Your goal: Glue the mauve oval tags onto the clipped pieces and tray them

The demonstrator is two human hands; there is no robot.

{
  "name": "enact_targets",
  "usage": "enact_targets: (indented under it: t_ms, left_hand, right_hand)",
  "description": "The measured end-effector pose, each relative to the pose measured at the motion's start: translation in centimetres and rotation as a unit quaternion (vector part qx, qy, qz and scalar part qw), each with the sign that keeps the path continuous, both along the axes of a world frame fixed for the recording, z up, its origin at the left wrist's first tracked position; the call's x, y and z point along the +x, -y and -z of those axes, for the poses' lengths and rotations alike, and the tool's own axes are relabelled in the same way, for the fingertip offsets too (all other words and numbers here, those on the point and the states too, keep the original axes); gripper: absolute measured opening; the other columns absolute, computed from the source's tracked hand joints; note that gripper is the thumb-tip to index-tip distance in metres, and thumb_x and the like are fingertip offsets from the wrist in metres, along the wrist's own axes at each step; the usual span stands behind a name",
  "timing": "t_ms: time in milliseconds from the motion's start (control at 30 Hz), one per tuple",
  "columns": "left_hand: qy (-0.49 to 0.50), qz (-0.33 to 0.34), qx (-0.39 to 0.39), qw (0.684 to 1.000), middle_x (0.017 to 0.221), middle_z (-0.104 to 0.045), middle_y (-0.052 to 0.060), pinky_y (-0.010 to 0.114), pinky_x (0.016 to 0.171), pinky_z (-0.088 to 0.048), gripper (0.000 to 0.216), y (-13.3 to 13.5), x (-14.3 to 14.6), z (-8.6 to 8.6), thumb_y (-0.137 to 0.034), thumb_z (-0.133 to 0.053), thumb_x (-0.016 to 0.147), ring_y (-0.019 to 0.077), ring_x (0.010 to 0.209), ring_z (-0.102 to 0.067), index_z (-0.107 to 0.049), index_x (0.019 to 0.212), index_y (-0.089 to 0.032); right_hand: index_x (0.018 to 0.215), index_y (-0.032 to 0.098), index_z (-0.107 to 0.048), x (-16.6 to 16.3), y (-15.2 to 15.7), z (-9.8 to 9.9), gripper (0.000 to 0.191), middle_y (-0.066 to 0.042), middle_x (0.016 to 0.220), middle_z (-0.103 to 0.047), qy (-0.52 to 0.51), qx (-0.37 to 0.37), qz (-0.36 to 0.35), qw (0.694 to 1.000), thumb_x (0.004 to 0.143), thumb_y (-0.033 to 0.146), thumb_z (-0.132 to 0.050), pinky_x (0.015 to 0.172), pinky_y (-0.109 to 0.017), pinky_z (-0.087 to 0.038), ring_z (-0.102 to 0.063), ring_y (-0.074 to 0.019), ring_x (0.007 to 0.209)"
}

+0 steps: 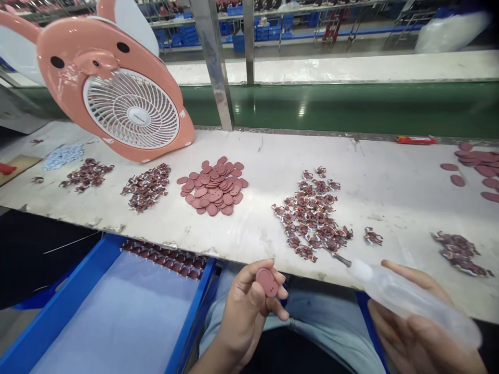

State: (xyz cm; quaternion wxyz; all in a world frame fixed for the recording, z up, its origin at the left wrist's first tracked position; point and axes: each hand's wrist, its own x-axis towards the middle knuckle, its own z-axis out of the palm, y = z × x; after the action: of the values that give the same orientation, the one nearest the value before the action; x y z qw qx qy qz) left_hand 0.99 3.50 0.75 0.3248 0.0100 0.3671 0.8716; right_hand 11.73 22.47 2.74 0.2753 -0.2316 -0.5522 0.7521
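Between the thumb and fingers of my left hand (245, 311) is a reddish-brown oval disc (267, 282) with small holes, held just off the table's front edge. My right hand (421, 322) grips a translucent squeeze bottle (417, 301); its thin metal nozzle (340, 258) points left toward a pile of small brown-and-white figures (314, 215). A single figure (373, 236) lies apart, beyond the bottle's neck. Further left is a heap of similar oval discs (213, 186). Whether anything comes out of the nozzle is too small to tell.
A pink animal-shaped fan (70, 98) stands back left. More figures (146, 187) lie before it. A blue tray (89, 265) with rows of figures sits below the table edge, left. At right are more discs (485, 169), brown pieces (462, 252) and a red cutter (415, 139).
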Motion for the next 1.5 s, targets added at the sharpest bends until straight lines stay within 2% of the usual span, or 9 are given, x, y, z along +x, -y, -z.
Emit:
enact_targets:
  t_ms: [167,267,400,567,733,867,1100,1300,1500]
  left_hand:
    - [0.028,0.039,0.012,0.999,0.086,-0.074,0.004,0.017,0.057,-0.055,0.037,0.0,0.5,-0.1,-0.046,-0.074,0.074,0.0114,0.071,-0.067,-0.073,0.104,-0.024]
    - [0.043,0.056,0.005,0.998,0.087,-0.075,0.004,0.017,0.057,-0.054,0.036,0.0,0.7,-0.2,-0.045,-0.076,0.072,0.0125,0.072,-0.069,-0.074,0.1,-0.023]
    - [0.045,0.061,0.006,0.997,0.086,-0.077,0.005,0.017,0.055,-0.054,0.035,-0.1,0.7,-0.7,-0.044,-0.079,0.069,0.0128,0.071,-0.07,-0.075,0.098,-0.024]
    - [0.043,0.063,0.01,0.997,0.084,-0.078,0.003,0.016,0.053,-0.053,0.032,-0.3,0.5,-1.2,-0.042,-0.081,0.068,0.0113,0.067,-0.069,-0.076,0.095,-0.025]
    - [0.036,0.062,0.012,0.997,0.085,-0.077,0.003,0.017,0.054,-0.055,0.031,-0.3,0.6,-1.2,-0.04,-0.081,0.068,0.0122,0.068,-0.07,-0.076,0.095,-0.025]
    - [0.026,0.066,0.018,0.997,0.086,-0.077,0.003,0.017,0.055,-0.055,0.031,-0.3,0.6,-1.0,-0.039,-0.081,0.068,0.012,0.069,-0.069,-0.076,0.096,-0.025]
    - [0.022,0.063,0.011,0.998,0.085,-0.076,0.002,0.016,0.055,-0.056,0.031,-0.2,0.5,-1.1,-0.04,-0.082,0.067,0.0112,0.069,-0.068,-0.077,0.094,-0.025]
    - [0.015,0.06,0.005,0.998,0.084,-0.076,0.002,0.017,0.055,-0.057,0.03,-0.3,0.4,-1.0,-0.039,-0.082,0.067,0.0111,0.069,-0.067,-0.077,0.094,-0.025]
    - [0.013,0.061,0.01,0.998,0.086,-0.076,0.002,0.016,0.055,-0.057,0.029,-0.3,0.5,-1.1,-0.037,-0.081,0.068,0.0112,0.071,-0.068,-0.077,0.094,-0.025]
  right_hand:
    - [0.09,0.023,-0.073,-1.7,0.7,-2.2,0.051,0.008,0.043,-0.031,-0.054,-0.13,-0.002,0.99,0.07,0.069,-0.068,0.027,-0.019,-0.017,-0.019,-0.0071,0.035]
    - [0.092,0.026,-0.067,-1.9,1.7,-2.5,0.062,0.007,0.043,-0.037,-0.059,-0.142,-0.087,0.984,0.062,0.08,-0.067,0.027,-0.021,-0.024,-0.025,-0.0085,0.032]
    - [0.096,0.03,-0.059,-0.9,3.6,-2.0,0.049,0.002,0.061,-0.055,-0.002,-0.062,-0.02,0.998,0.062,0.059,-0.081,0.042,-0.024,-0.04,-0.045,-0.0129,0.046]
    - [0.107,0.029,-0.06,0.0,4.2,-0.9,0.041,0.002,0.061,-0.054,-0.031,0.042,-0.047,0.998,0.076,0.051,-0.074,0.043,-0.026,-0.039,-0.046,-0.0137,0.045]
    - [0.108,0.025,-0.063,-0.1,3.9,-0.5,0.035,-0.003,0.078,-0.06,-0.057,0.095,-0.024,0.994,0.082,0.046,-0.07,0.046,-0.027,-0.045,-0.053,-0.0145,0.052]
    - [0.109,0.025,-0.063,-0.5,4.0,-1.0,0.032,-0.003,0.079,-0.061,-0.067,0.107,-0.034,0.991,0.084,0.043,-0.068,0.051,-0.028,-0.05,-0.058,-0.0168,0.058]
    - [0.097,0.027,-0.065,-1.0,5.4,-2.4,0.039,-0.002,0.075,-0.059,0.022,0.07,0.034,0.997,0.072,0.054,-0.077,0.048,-0.028,-0.043,-0.052,-0.015,0.054]
    - [0.097,0.028,-0.064,-1.2,6.3,-2.8,0.035,0.0,0.069,-0.059,0.025,0.042,0.04,0.998,0.074,0.052,-0.076,0.049,-0.029,-0.044,-0.052,-0.0158,0.053]
    - [0.103,0.029,-0.065,-1.3,5.1,-2.2,0.03,-0.001,0.07,-0.066,-0.047,0.068,-0.038,0.996,0.076,0.038,-0.075,0.049,-0.028,-0.052,-0.062,-0.0179,0.053]
